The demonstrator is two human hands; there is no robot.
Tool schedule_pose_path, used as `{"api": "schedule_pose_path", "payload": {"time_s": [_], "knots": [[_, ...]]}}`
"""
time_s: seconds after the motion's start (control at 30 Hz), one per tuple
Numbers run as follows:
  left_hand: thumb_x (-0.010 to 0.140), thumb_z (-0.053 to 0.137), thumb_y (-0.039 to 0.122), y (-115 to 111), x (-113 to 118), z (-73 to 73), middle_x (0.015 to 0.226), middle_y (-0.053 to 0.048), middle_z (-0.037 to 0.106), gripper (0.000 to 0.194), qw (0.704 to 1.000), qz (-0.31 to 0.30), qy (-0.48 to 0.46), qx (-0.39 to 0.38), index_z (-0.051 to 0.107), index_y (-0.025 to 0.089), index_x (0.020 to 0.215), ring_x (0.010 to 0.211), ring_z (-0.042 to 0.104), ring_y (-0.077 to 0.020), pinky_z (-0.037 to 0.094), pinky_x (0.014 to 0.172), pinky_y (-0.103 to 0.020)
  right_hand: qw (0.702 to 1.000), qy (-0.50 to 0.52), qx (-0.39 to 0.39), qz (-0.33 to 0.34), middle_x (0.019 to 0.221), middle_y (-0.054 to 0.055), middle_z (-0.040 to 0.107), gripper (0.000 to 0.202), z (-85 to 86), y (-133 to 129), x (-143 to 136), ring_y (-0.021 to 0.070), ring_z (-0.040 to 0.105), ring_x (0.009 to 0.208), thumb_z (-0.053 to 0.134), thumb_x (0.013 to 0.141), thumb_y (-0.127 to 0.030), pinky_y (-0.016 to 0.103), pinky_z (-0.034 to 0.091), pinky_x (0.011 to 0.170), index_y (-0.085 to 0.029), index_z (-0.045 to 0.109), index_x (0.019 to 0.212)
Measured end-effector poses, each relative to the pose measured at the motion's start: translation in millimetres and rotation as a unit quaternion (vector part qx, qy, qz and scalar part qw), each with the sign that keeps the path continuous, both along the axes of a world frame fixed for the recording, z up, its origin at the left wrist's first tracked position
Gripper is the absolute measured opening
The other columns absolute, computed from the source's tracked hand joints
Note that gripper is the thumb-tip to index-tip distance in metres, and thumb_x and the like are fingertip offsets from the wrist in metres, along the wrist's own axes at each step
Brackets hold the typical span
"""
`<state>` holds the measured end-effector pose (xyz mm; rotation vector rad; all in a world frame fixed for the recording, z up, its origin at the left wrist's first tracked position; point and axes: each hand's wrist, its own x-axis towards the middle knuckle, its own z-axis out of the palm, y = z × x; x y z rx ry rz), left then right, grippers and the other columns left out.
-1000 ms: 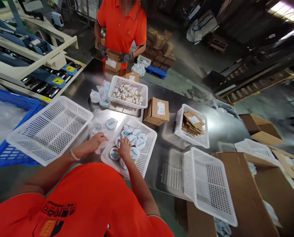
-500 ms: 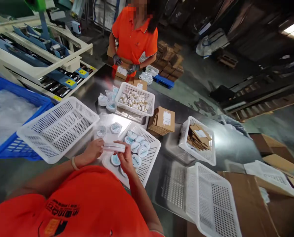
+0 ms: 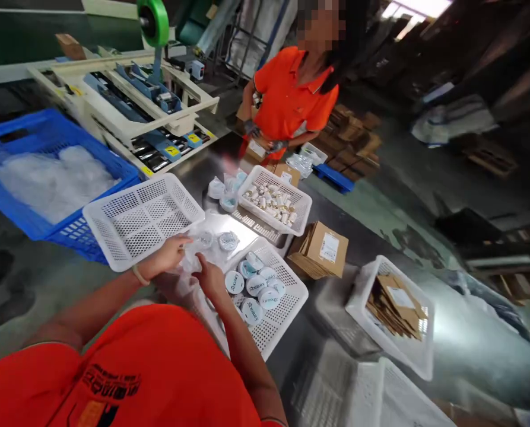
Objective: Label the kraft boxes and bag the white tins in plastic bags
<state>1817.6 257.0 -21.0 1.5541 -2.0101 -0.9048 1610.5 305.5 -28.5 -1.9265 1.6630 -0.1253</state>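
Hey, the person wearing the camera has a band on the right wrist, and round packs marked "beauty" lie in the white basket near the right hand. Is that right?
Not quite: the head view shows the band on the wrist of the left hand. The round packs do lie in the white basket near the right hand.

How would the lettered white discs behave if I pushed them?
The lettered white discs would probably slide rather than roll, since most lie fairly flat. Several overlap, so pushing one may shift its neighbours. Their circular outline suggests one might roll if stood on edge.
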Motion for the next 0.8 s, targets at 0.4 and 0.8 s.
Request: {"api": "schedule_pose_path", "payload": {"time_s": [0.4, 0.8], "knots": [[0.093, 0.075, 0.009, 50.3, 162.4, -23.8, 0.169, -0.03, 0.047, 0.068, 0.857, 0.503, -0.028, 0.108, 0.06, 0.012, 0.159, 0.158, 0.042, -0.053, 0.05, 0.123, -0.069, 0.956, 0.209, -0.012, 0.204, 0.19, 0.015, 0.033, 0.07, -67.8, -35.5, 40.0, 0.0526, 0.027, 0.175, 0.086, 0.095, -0.034, 0.074, 0.043, 0.127, -0.037, 0.067, 0.162], [0.063, 0.071, 0.002, 11.1, 227.1, -63.3, 0.13, -0.009, 0.084, 0.074, 0.881, 0.362, 0.252, 0.17, 0.072, 0.022, 0.134, 0.125, 0.08, -0.0331, 0.063, 0.116, -0.044, 0.96, -0.03, -0.105, -0.259, 0.163, 0.032, 0.062, 0.082, -73.5, -76.0, 110.7, 0.0525, 0.058, 0.155, 0.064, 0.091, -0.069, 0.069, 0.053, 0.121, -0.015, 0.063, 0.153]]}}
